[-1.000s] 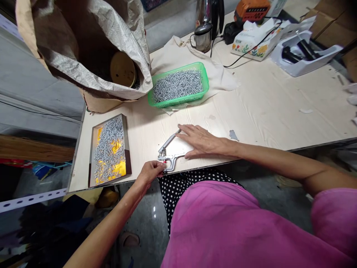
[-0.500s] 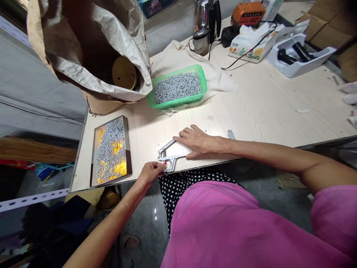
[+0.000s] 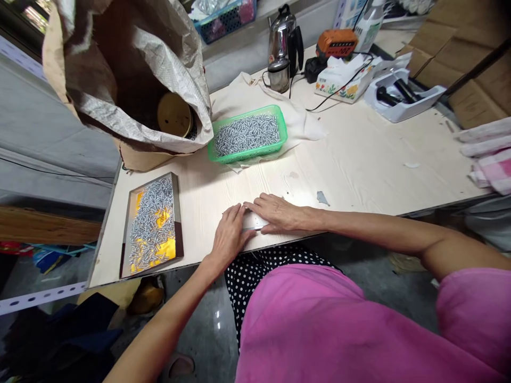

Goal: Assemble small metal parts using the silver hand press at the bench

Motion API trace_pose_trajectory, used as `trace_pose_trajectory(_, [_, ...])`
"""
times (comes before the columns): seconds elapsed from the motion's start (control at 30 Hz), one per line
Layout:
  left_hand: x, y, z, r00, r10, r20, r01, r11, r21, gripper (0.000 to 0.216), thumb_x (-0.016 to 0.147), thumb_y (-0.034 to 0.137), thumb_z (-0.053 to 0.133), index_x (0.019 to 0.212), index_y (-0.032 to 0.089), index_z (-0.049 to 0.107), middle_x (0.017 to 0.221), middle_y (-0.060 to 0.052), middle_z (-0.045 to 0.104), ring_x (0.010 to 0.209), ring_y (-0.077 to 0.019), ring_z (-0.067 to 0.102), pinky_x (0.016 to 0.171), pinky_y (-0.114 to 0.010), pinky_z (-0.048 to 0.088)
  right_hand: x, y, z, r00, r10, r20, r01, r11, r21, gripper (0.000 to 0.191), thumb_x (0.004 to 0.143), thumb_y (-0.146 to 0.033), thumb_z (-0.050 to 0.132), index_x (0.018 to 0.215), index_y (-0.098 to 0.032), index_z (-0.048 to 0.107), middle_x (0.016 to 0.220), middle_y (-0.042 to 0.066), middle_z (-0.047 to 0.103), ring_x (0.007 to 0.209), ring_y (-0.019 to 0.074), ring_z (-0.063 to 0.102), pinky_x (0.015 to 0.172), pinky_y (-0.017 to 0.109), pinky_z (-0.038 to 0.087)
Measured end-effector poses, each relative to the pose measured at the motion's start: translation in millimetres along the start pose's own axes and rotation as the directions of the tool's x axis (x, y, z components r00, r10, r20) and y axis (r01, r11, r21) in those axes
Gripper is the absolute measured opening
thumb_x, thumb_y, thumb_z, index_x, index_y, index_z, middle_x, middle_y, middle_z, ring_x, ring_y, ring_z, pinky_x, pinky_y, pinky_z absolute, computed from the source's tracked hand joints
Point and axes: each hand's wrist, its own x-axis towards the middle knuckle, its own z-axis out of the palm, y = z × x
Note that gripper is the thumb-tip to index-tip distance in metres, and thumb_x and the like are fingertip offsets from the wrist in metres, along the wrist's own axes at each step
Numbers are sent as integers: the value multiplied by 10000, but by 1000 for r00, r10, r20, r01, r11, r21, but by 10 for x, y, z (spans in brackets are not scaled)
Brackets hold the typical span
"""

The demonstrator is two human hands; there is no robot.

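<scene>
At the table's front edge lie grey metal spring pliers (image 3: 254, 221), mostly covered by my hands. My left hand (image 3: 229, 232) is wrapped over their head end, its thumb on the near side and its fingers on the far side. My right hand (image 3: 278, 214) grips the handles, fingers on the far one and thumb on the near one. Whatever sits in the jaws is hidden. Left of my hands, a shallow box (image 3: 178, 223) holds many small shiny metal pins (image 3: 150, 213). Beyond my hands stands a green plastic basket (image 3: 283, 133) filled with similar pins (image 3: 247, 134).
A large woven sack (image 3: 175, 58) with a round yellowish tin (image 3: 174, 114) inside stands at back left. Farther back are a steel kettle (image 3: 281, 34), a metal cup (image 3: 278, 77), an orange battery (image 3: 336, 42), a tissue pack (image 3: 339, 85) and a white tray (image 3: 403, 109).
My left hand has moved from pinching at the pliers' jaws to wrapping over their head. The handles, spread apart before, are now largely covered by both hands. The view has shifted slightly.
</scene>
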Motion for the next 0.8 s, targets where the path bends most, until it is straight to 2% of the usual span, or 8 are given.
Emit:
trace_pose_trajectory(0.07, [152, -38, 7, 992, 77, 96, -79, 997, 17, 626, 929, 417, 727, 1469, 189, 506, 1474, -177, 583, 1319, -359, 555, 1125, -553, 462, -18, -9, 7, 997, 72, -8, -72, 997, -9, 827, 851, -455, 806, 1473, -66, 425, 1293, 209, 600, 1124, 329, 517, 947, 477, 460])
trace_pose_trajectory(0.13, [246, -66, -7, 978, 117, 175, -126, 991, 44, 660, 926, 446, 731, 1483, 186, 490, 1451, -177, 596, 1256, -351, 583, 1102, -539, 474, -36, -27, 5, 989, 145, -1, -145, 989, -37, 819, 822, -510, 829, 1414, -62, 482, 1299, 223, 593, 1133, 344, 520, 949, 495, 472])
trace_pose_trajectory(0.3, [302, -11, -44, 956, 116, 271, -167, 970, 174, 695, 920, 464, 744, 1478, 142, 485, 1327, -182, 631, 1178, -349, 578, 1005, -497, 510, -73, -98, -25, 987, 156, 25, -154, 985, -73, 578, 902, -450, 779, 1285, -70, 572, 1190, 197, 626, 1104, 324, 526, 929, 485, 489])
trace_pose_trajectory(0.5, [307, 44, -42, 966, 80, 247, -132, 971, 201, 493, 971, 479, 685, 1344, 166, 603, 1198, -132, 665, 1099, -311, 596, 902, -444, 529, -44, -58, 27, 987, 159, 26, -155, 981, -113, 317, 931, -321, 773, 1119, -102, 642, 1110, 152, 629, 1050, 283, 533, 860, 403, 474])
trace_pose_trajectory(0.7, [307, 44, 6, 984, 36, 177, -74, 974, 214, 244, 981, 396, 696, 1100, 183, 705, 1029, -83, 685, 991, -271, 613, 827, -389, 521, 34, 33, 191, 992, 126, -6, -125, 983, -136, 108, 1027, -228, 623, 1053, -127, 652, 1035, 122, 649, 974, 250, 537, 828, 372, 417])
trace_pose_trajectory(0.8, [313, 49, 34, 991, 10, 133, -37, 979, 203, 162, 991, 356, 686, 985, 196, 714, 974, -67, 687, 966, -254, 620, 806, -365, 515, 48, 45, 254, 996, 91, -22, -93, 986, -137, 143, 1054, -143, 514, 1020, -142, 653, 978, 98, 652, 922, 233, 530, 802, 352, 397])
